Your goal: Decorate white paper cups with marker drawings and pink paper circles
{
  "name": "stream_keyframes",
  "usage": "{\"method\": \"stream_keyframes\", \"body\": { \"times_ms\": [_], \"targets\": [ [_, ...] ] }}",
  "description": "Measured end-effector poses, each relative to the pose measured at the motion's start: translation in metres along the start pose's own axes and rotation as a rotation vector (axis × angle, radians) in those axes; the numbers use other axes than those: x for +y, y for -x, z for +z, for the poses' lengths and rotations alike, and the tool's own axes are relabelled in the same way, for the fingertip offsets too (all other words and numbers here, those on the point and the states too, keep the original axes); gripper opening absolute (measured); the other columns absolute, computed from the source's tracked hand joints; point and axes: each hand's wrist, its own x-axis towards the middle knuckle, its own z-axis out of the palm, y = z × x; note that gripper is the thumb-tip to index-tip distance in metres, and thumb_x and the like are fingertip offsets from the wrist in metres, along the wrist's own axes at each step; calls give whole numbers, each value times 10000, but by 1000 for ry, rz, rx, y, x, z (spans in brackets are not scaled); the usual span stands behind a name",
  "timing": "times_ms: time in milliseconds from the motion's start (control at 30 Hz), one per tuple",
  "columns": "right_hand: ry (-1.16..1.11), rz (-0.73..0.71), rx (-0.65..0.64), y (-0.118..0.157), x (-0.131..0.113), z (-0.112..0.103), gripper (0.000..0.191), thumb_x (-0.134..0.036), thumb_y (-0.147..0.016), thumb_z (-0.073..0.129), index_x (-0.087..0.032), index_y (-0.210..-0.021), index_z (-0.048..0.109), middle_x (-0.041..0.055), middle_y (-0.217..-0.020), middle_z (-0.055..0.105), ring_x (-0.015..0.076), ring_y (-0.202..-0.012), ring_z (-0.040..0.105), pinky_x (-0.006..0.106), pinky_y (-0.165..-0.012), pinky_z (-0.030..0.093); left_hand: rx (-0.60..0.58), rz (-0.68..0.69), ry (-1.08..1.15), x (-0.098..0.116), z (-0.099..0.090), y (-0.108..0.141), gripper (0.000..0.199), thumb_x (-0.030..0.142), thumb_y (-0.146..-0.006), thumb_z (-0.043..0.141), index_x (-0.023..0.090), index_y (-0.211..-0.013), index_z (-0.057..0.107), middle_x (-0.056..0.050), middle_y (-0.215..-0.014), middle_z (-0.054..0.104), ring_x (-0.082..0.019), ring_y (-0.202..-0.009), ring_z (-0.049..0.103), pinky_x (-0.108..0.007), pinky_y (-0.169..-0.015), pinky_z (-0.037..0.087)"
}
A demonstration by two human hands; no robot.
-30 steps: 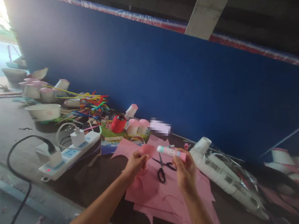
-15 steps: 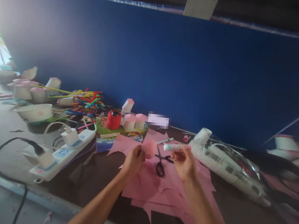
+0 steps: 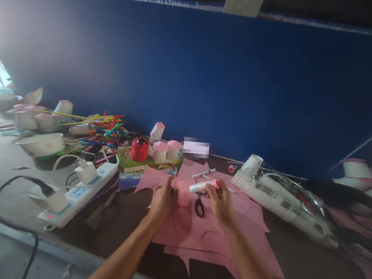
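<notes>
My left hand (image 3: pixel 163 198) pinches the edge of a rounded pink paper piece (image 3: pixel 184 194) above the pink paper sheets (image 3: pixel 178 235). My right hand (image 3: pixel 222 202) is closed round a pink and white glue stick (image 3: pixel 201 186), held almost level with its pale end toward the paper piece. I cannot make out whether that end touches the paper. Black-handled scissors (image 3: pixel 199 207) lie on the sheets between my hands, their blades partly hidden by the glue stick and right hand. Behind them rests a white pen-like stick (image 3: pixel 203 173).
A power strip (image 3: pixel 78 195) with plugs and a white bowl (image 3: pixel 40 144) stand left, before bundled pipe cleaners (image 3: pixel 113 125). Pink-topped paper cups (image 3: pixel 160 150) stand beside a red roll (image 3: pixel 140 149) at the back. Bagged, stacked paper cups (image 3: pixel 265 197) lie right. A blue panel (image 3: pixel 194 71) rises behind.
My right hand has brought the glue stick left and down, closer to the pink paper piece. My left hand has shifted slightly left and lower, and the paper piece has dropped a little.
</notes>
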Motion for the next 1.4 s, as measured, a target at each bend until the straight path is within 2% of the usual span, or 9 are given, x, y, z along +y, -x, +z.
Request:
{"method": "stream_keyframes", "body": {
  "times_ms": [100,233,367,467,567,667,967,1200,1400],
  "targets": [
    [134,-57,-56,5,1,5,215,-382,-794,583,-186,-883,591,4,-686,608,142,-583,533,245,-538,432,-27,87,-159,2,-2,3,375,182,-767,459,203,-1124,572,26,-570,575,-146,-566,533,-292,-756,352],
    [214,-51,-131,9,3,10,214,-387,-799,568,-183,-861,586,10,-701,610,146,-601,544,232,-523,423,24,96,-339,9,-6,6,256,203,-775,480,257,-929,678,-54,-883,638,-198,-830,584,-393,-897,279],
    [244,-58,-135,10,4,13,193,-381,-806,557,-190,-830,571,-1,-674,597,143,-594,542,230,-539,424,37,148,-310,11,-8,6,298,146,-761,480,294,-915,687,-27,-1098,634,-236,-1046,515,-415,-934,241],
    [253,-51,-77,8,6,11,183,-378,-811,545,-196,-804,552,-10,-646,579,139,-569,528,231,-530,419,3,182,-248,7,-6,6,306,143,-759,484,298,-941,673,0,-1072,674,-258,-1158,450,-458,-1012,128],
    [284,-53,-28,6,7,8,188,-383,-799,555,-199,-765,539,-18,-613,558,137,-539,508,236,-517,408,-62,213,-215,1,-1,7,318,143,-722,515,290,-962,664,10,-981,704,-266,-1170,453,-476,-1049,10],
    [303,-84,-59,6,7,8,174,-375,-803,551,-201,-789,548,-3,-652,580,150,-575,531,244,-536,419,-97,237,-209,-4,3,8,342,129,-686,536,285,-960,669,5,-998,697,-268,-1156,469,-463,-1062,-42],
    [395,-198,-241,11,3,11,125,-311,-850,504,-205,-901,542,36,-804,622,177,-721,566,272,-668,434,-133,224,-223,-4,3,6,336,142,-717,529,292,-982,670,-13,-1064,682,-281,-1109,491,-512,-1052,-39],
    [335,-134,-387,10,-4,6,142,-328,-839,529,-202,-889,573,1,-704,607,150,-610,533,243,-575,413,-113,213,-225,-12,10,8,304,205,-755,562,291,-1030,660,-34,-1131,652,-285,-1109,466,-516,-1062,-48],
    [228,-98,-251,4,7,3,211,-391,-847,515,-195,-911,559,20,-760,608,151,-621,549,251,-568,432,-130,240,-224,-9,7,8,368,138,-739,517,282,-1046,657,-17,-1101,663,-296,-1083,485,-529,-1061,-33]
  ]
}}
